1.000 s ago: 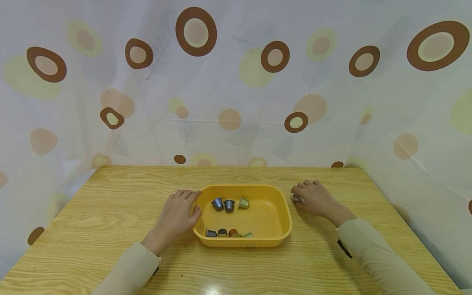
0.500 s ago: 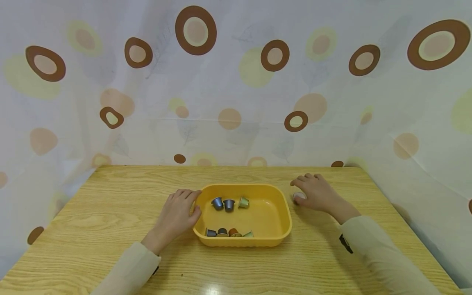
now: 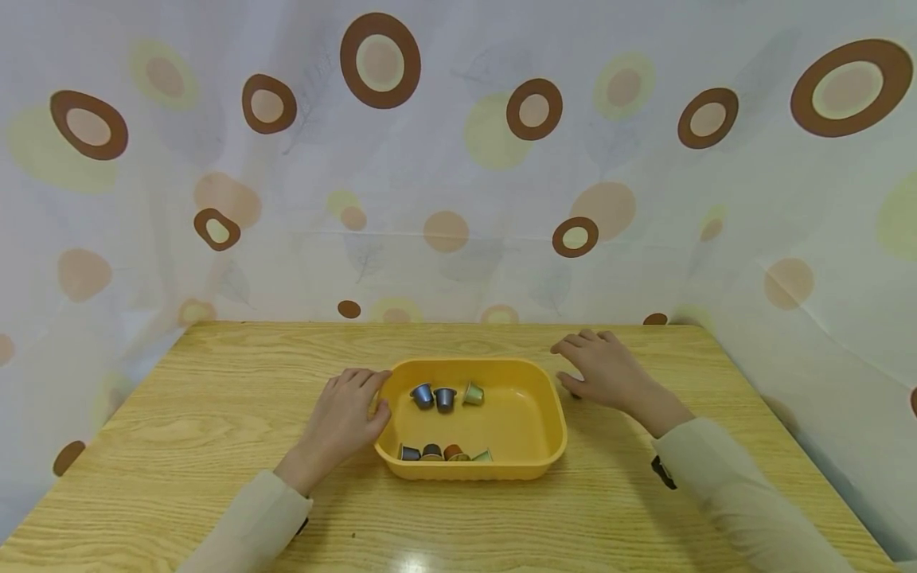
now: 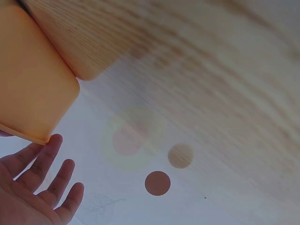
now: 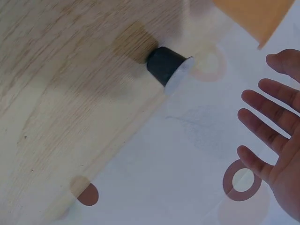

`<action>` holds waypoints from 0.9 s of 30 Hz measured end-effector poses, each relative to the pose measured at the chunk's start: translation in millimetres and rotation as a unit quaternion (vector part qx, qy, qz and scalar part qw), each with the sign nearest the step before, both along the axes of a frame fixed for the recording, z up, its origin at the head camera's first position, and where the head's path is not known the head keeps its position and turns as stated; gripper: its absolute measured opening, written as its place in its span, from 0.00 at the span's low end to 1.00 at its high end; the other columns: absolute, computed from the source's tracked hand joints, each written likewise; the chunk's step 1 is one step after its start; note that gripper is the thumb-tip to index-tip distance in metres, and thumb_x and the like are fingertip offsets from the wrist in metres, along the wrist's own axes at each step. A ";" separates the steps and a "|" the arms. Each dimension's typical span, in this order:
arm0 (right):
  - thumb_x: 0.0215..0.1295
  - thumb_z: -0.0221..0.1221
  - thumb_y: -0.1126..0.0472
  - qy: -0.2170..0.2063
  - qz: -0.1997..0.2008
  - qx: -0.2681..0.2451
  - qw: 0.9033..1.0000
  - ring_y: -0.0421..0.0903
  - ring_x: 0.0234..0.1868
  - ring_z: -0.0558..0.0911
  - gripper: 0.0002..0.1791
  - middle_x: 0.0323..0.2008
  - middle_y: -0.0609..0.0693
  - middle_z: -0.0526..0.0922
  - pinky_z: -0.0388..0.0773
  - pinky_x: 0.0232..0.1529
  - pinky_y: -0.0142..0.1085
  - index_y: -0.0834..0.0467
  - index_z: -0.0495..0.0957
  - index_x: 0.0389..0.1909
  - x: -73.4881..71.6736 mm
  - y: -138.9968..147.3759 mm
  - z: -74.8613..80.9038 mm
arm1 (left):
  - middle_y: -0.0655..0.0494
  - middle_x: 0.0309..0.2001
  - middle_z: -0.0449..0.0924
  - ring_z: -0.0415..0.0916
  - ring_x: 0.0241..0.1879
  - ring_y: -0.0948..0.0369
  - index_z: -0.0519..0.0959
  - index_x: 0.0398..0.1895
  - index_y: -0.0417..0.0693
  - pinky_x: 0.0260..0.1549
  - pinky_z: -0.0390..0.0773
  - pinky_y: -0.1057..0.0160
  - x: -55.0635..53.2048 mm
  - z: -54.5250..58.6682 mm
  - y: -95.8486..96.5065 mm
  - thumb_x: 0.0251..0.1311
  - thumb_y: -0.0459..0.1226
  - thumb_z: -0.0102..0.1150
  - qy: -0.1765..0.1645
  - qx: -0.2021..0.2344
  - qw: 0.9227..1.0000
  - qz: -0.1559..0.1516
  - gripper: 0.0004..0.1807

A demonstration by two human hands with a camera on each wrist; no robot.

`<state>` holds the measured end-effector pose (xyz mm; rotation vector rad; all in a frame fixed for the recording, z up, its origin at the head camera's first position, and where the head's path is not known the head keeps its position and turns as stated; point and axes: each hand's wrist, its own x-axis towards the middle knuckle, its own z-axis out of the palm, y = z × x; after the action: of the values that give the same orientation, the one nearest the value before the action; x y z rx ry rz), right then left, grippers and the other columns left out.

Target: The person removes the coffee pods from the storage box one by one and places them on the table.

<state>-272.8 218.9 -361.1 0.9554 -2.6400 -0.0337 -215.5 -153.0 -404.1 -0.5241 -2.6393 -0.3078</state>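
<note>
My left hand point(image 3: 347, 414) rests at the left rim of a yellow plastic tray point(image 3: 469, 471), its fingers fairly straight; in the left wrist view a fingertip meets the tray rim point(image 4: 28, 136). Coffee capsules lie inside: a blue one point(image 3: 423, 395), a dark grey one point(image 3: 445, 399) and a pale green one point(image 3: 474, 393) at the back, with several more along the front wall. Right of the tray, my right hand point(image 3: 605, 372) hovers with fingers spread, holding nothing. A black coffee capsule point(image 5: 166, 65) with a silvery lid lies on the table beside it, mostly hidden behind the thumb in the head view.
The wooden table point(image 3: 215, 446) carries the tray near its middle. Patterned white sheeting point(image 3: 444, 159) with brown rings hangs behind and along both sides, right at the table's edges.
My right hand has let go of the silvery-lidded capsule, spread its fingers and shifted slightly left and away from me. The left hand and the tray have stayed put.
</note>
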 end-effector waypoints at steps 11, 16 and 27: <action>0.54 0.62 0.54 0.036 0.035 -0.007 0.999 0.51 0.43 0.78 0.17 0.41 0.50 0.81 0.73 0.46 0.50 0.56 0.77 0.43 7.1 -20.7 2.2 | 0.55 0.45 0.79 0.72 0.49 0.54 0.75 0.54 0.48 0.50 0.71 0.52 -0.2 -0.7 -0.2 0.55 0.40 0.52 -0.004 0.000 1.000 0.001 0.21; 0.54 0.62 0.53 0.041 0.043 -0.004 0.998 0.50 0.43 0.77 0.17 0.41 0.49 0.81 0.73 0.46 0.49 0.56 0.77 0.43 9.4 -30.1 1.2 | 0.55 0.45 0.79 0.72 0.49 0.54 0.75 0.53 0.48 0.49 0.71 0.52 0.1 -0.4 0.0 0.55 0.40 0.53 -0.005 0.002 1.000 0.002 0.21; 0.55 0.60 0.51 0.030 0.057 -0.005 0.998 0.48 0.44 0.76 0.18 0.42 0.48 0.80 0.72 0.46 0.47 0.55 0.77 0.44 13.4 -47.8 -5.1 | 0.55 0.44 0.80 0.73 0.49 0.54 0.76 0.53 0.48 0.48 0.72 0.52 0.8 0.5 0.7 0.54 0.40 0.53 -0.002 0.005 1.000 0.001 0.21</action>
<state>-259.4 171.1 -366.2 1.0824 -2.5251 -0.0208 -214.6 -152.2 -403.6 -0.5187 -2.6405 -0.3211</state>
